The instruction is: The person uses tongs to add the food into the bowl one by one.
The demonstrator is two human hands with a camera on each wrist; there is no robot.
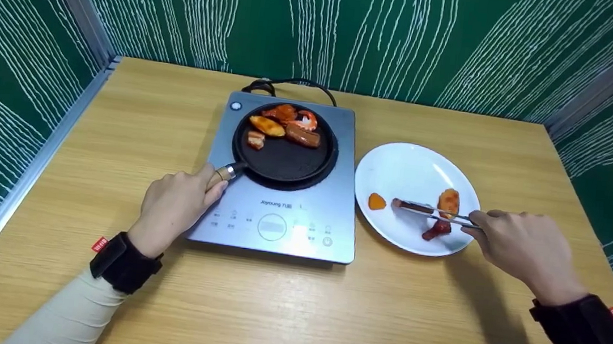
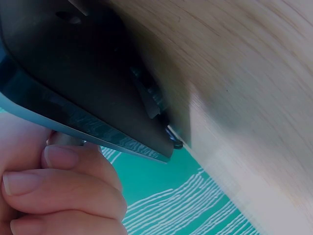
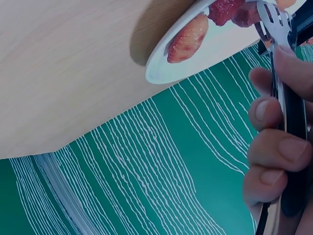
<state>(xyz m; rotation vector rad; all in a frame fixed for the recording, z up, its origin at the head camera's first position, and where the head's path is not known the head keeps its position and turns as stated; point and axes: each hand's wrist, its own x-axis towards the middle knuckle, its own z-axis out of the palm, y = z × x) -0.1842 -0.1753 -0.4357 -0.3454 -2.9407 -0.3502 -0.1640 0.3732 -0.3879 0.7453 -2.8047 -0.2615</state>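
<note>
My left hand [image 1: 175,204] grips the wooden handle [image 1: 217,178] of a black frying pan [image 1: 284,163]. The pan sits on a silver induction cooker [image 1: 330,214] and carries a brown sausage [image 1: 303,136], a shrimp [image 1: 310,120], a golden piece [image 1: 267,126] and other food along its far and left side. Over a white plate [image 1: 387,163], my right hand [image 1: 526,249] holds metal tongs [image 3: 293,112] with dark grips. Their tips lie at a brown sausage-like piece [image 1: 415,207]; whether they pinch it is unclear. In the left wrist view, curled fingers [image 2: 68,196] show below the cooker's edge.
An orange piece [image 1: 377,201], a golden-brown piece [image 1: 449,202] and a dark red piece [image 1: 437,230] also lie on the plate. A black cord [image 1: 307,82] loops behind the cooker. Green panels [image 1: 265,19] with white lines enclose the wooden table [image 1: 270,305] on three sides.
</note>
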